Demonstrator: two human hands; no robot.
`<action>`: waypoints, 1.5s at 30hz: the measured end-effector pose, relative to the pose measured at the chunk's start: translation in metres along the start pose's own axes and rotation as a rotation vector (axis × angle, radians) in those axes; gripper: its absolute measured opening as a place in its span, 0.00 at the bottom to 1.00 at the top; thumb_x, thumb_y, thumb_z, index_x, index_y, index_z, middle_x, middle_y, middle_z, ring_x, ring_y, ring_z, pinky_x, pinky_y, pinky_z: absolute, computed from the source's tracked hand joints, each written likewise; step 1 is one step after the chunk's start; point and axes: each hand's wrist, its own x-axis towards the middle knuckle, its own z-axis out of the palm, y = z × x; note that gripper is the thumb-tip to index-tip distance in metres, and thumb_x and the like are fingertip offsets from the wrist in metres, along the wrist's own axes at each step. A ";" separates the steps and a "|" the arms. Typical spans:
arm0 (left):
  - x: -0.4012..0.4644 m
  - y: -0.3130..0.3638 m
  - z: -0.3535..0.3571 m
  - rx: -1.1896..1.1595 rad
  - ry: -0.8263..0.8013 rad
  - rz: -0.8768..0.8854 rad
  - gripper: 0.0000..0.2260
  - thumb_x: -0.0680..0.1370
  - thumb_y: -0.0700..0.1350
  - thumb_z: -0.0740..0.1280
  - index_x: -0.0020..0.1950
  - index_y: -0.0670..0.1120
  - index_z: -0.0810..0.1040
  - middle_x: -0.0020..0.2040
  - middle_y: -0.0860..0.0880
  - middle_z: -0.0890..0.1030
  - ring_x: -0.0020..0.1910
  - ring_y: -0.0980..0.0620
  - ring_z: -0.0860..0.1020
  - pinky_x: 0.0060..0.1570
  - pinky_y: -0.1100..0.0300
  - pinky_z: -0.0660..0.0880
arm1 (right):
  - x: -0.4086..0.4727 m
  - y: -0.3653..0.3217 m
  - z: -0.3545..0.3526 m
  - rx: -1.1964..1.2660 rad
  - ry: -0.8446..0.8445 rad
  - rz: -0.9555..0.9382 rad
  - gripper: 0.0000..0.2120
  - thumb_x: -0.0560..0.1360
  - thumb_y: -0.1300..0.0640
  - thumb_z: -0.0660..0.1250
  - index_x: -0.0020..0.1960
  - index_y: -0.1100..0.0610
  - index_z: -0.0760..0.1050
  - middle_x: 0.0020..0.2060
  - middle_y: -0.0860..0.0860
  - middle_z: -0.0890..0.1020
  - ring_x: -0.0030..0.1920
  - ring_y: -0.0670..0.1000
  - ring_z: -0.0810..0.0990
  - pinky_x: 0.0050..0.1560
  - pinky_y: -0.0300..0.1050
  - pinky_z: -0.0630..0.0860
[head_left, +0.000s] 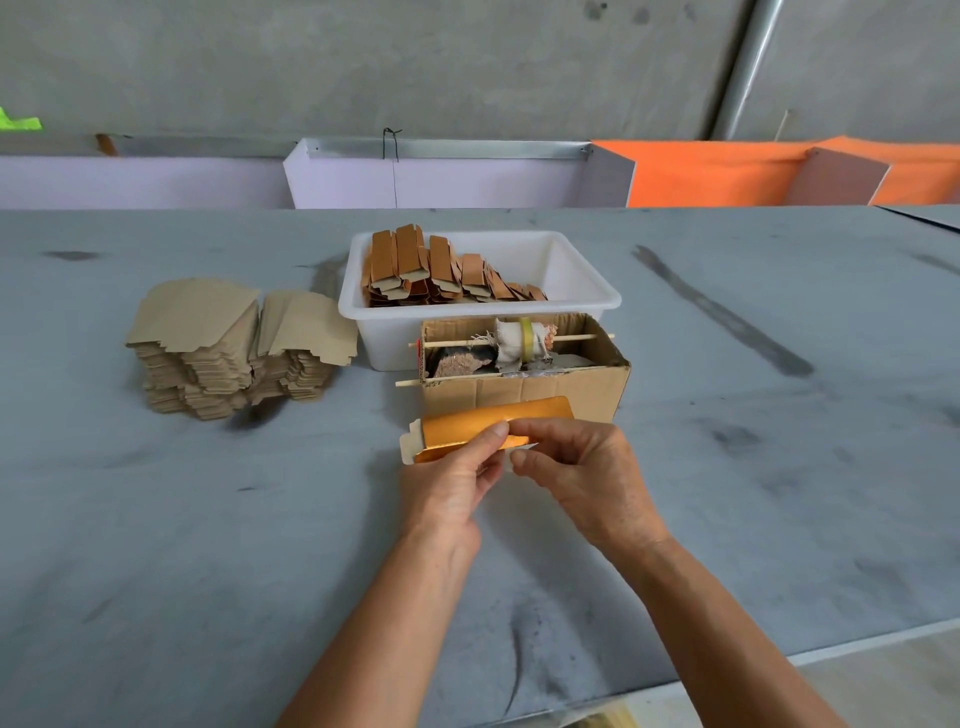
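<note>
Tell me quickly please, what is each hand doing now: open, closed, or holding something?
Left hand: closed, pinching the orange card.
Right hand: closed, pinching the right end of the same orange card.

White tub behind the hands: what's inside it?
The white tub holds rows of folded orange-brown card sleeves, leaning together on its left side. Its right side shows bare wall. The floor and anything beneath the sleeves are hidden.

Left hand (447, 491) and right hand (589, 480) are bare, with short nails and creased knuckles; the forearms (400, 623) are unsleeved.
</note>
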 end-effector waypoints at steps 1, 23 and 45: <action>0.001 0.000 0.000 -0.005 0.005 -0.012 0.17 0.70 0.35 0.72 0.58 0.35 0.77 0.43 0.43 0.80 0.36 0.52 0.78 0.33 0.67 0.78 | 0.000 0.000 0.000 0.001 0.004 0.003 0.13 0.70 0.63 0.73 0.48 0.47 0.82 0.23 0.41 0.76 0.25 0.40 0.70 0.31 0.32 0.68; -0.013 -0.009 0.006 0.063 0.170 0.284 0.12 0.64 0.36 0.77 0.41 0.46 0.80 0.30 0.56 0.82 0.29 0.62 0.80 0.25 0.72 0.71 | -0.034 -0.028 0.027 0.401 0.368 0.337 0.04 0.70 0.65 0.73 0.41 0.58 0.80 0.33 0.54 0.84 0.25 0.40 0.75 0.28 0.30 0.71; -0.017 -0.014 0.005 0.090 0.111 0.267 0.09 0.65 0.34 0.75 0.37 0.45 0.80 0.30 0.54 0.82 0.29 0.61 0.79 0.28 0.69 0.73 | -0.029 -0.026 0.028 0.515 0.453 0.477 0.13 0.70 0.59 0.74 0.49 0.52 0.71 0.31 0.48 0.84 0.24 0.38 0.75 0.31 0.34 0.69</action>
